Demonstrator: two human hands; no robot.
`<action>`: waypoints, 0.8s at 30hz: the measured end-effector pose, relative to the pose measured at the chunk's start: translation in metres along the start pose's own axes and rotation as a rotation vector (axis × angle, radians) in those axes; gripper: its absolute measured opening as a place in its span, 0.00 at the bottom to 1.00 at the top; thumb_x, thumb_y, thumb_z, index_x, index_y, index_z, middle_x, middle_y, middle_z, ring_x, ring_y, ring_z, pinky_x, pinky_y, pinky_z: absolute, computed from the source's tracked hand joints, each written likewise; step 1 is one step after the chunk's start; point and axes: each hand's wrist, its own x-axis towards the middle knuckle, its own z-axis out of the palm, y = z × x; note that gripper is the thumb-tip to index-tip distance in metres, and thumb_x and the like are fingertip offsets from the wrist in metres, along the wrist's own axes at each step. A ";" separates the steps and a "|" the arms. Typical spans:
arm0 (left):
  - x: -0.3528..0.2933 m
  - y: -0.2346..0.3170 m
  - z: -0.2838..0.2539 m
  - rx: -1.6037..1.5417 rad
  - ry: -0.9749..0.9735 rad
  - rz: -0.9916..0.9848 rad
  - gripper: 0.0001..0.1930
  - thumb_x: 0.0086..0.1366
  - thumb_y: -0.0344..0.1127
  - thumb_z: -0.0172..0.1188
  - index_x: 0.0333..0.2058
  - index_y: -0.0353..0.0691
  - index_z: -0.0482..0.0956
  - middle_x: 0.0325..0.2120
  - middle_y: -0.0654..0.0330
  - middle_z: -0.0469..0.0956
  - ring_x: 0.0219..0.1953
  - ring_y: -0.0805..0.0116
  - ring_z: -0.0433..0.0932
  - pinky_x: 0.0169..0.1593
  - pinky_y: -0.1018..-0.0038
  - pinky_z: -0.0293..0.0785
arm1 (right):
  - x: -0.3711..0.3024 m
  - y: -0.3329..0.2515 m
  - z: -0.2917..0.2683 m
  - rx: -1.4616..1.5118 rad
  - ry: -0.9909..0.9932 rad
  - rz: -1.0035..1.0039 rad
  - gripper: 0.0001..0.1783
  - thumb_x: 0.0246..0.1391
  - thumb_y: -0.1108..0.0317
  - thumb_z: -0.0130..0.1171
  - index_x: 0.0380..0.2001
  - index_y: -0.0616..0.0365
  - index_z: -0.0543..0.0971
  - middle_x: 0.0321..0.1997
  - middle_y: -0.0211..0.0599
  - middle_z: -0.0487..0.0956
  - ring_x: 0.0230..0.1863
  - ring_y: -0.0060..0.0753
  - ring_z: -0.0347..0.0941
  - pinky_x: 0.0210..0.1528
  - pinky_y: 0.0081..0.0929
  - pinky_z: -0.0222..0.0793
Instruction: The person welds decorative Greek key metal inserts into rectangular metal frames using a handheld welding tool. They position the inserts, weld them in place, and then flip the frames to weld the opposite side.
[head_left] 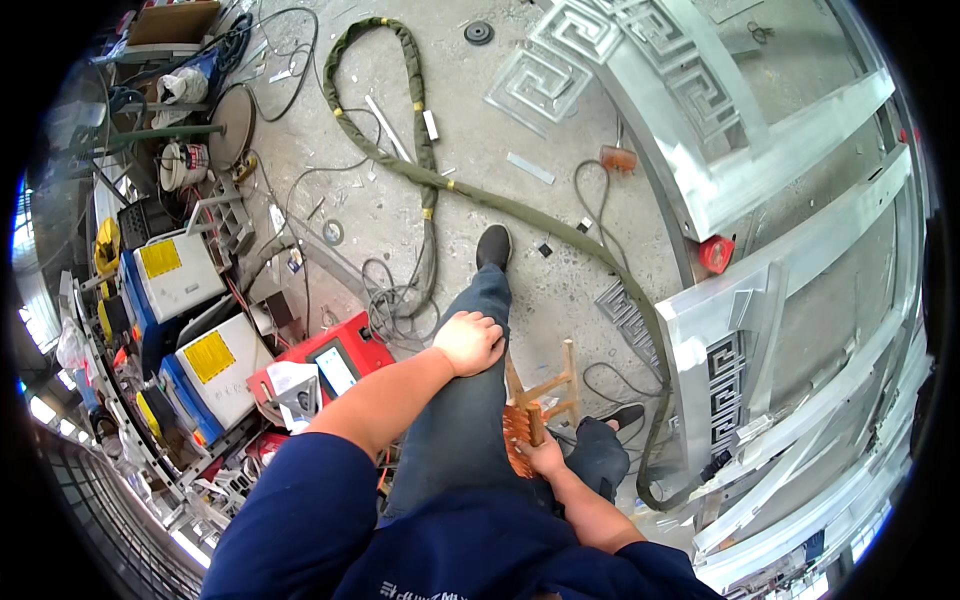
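My left hand (470,343) lies over my bent left knee, palm down, its fingers draped on the dark trousers (445,425) with nothing held. Low beside my right leg, my right hand (543,457) is closed round a post of a small wooden chair (555,385). Part of the chair's orange-brown slatted or woven surface (517,440) shows between my legs; my body hides the remainder. A red machine with a lit screen (337,365) stands to the left of my left forearm.
A green-sleeved cable (520,208) loops over the concrete floor toward silver metal frames (690,320) with square-spiral panels on the right. Blue-and-white machines (180,275) crowd the left. A red-brown block-shaped tool (618,158), a red device (715,254) and a black disc (479,33) lie further off.
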 end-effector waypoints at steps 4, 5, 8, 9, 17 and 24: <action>0.005 -0.019 -0.012 0.072 -0.038 -0.020 0.11 0.63 0.43 0.60 0.26 0.43 0.80 0.27 0.61 0.80 0.35 0.59 0.81 0.42 0.62 0.76 | -0.022 -0.068 0.005 0.288 -0.068 0.040 0.31 0.56 0.64 0.70 0.62 0.55 0.73 0.46 0.39 0.85 0.43 0.39 0.82 0.49 0.35 0.76; 0.007 -0.022 -0.021 0.109 -0.089 -0.030 0.11 0.65 0.43 0.58 0.28 0.43 0.80 0.29 0.61 0.81 0.37 0.59 0.81 0.43 0.62 0.76 | -0.034 -0.097 0.004 0.374 -0.111 0.069 0.30 0.57 0.66 0.70 0.61 0.55 0.73 0.45 0.38 0.85 0.41 0.39 0.82 0.47 0.35 0.77; 0.008 -0.032 -0.045 0.255 -0.180 -0.093 0.10 0.66 0.40 0.54 0.33 0.43 0.81 0.34 0.58 0.82 0.40 0.58 0.82 0.45 0.60 0.76 | -0.061 -0.192 0.008 -0.056 -0.074 0.081 0.29 0.57 0.66 0.69 0.60 0.56 0.73 0.42 0.42 0.85 0.36 0.44 0.82 0.43 0.39 0.78; 0.004 -0.035 -0.049 0.302 -0.203 -0.106 0.10 0.67 0.38 0.51 0.35 0.43 0.80 0.37 0.56 0.81 0.42 0.57 0.82 0.45 0.60 0.77 | -0.033 -0.144 0.027 -0.183 0.063 -0.288 0.33 0.55 0.64 0.69 0.62 0.55 0.70 0.42 0.48 0.85 0.38 0.50 0.82 0.43 0.40 0.77; -0.018 0.003 -0.158 0.225 0.195 -0.486 0.14 0.64 0.44 0.58 0.39 0.39 0.82 0.42 0.50 0.79 0.47 0.47 0.78 0.51 0.55 0.76 | 0.011 -0.185 0.000 -0.171 -0.041 -0.350 0.47 0.53 0.51 0.69 0.72 0.48 0.61 0.55 0.56 0.80 0.56 0.57 0.78 0.57 0.41 0.72; 0.036 -0.002 -0.223 0.157 -0.041 -0.371 0.23 0.60 0.49 0.64 0.48 0.40 0.81 0.50 0.52 0.76 0.55 0.49 0.74 0.60 0.58 0.71 | 0.063 -0.257 0.003 0.090 0.004 -0.240 0.52 0.49 0.49 0.73 0.72 0.51 0.60 0.55 0.57 0.80 0.56 0.56 0.78 0.57 0.41 0.73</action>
